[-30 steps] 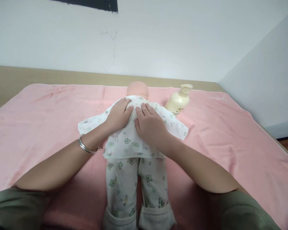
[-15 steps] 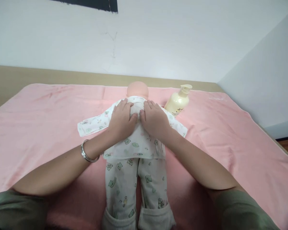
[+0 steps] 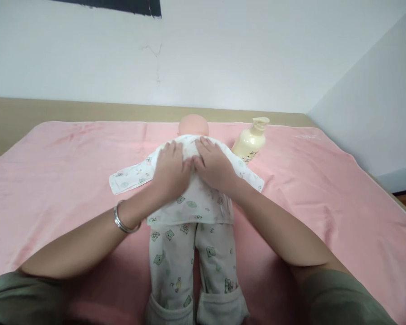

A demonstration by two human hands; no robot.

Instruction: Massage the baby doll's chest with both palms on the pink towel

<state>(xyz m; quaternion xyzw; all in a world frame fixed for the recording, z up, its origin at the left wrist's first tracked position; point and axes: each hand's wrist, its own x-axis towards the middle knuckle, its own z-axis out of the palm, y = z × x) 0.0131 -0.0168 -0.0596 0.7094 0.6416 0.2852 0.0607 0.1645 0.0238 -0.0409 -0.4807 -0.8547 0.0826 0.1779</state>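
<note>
A baby doll lies face down, the back of its bald head toward the wall. It wears a white printed top and matching trousers, the sleeves spread to both sides. On the left of the upper back rests my left hand, fingers stretched out, a silver bangle on the wrist. My right hand lies flat on the right of the upper back, its fingers pointing up and left. The two thumbs nearly meet over the spine. Neither hand grasps anything.
A pink blanket covers the tabletop. Beside the doll's right-hand sleeve stands a cream pump bottle. A white wall rises behind, with another wall on the right.
My right hand has shifted slightly left and up toward the middle of the back. My left hand has stayed nearly in place, and the thumbs are closer together. The view has tilted a little.
</note>
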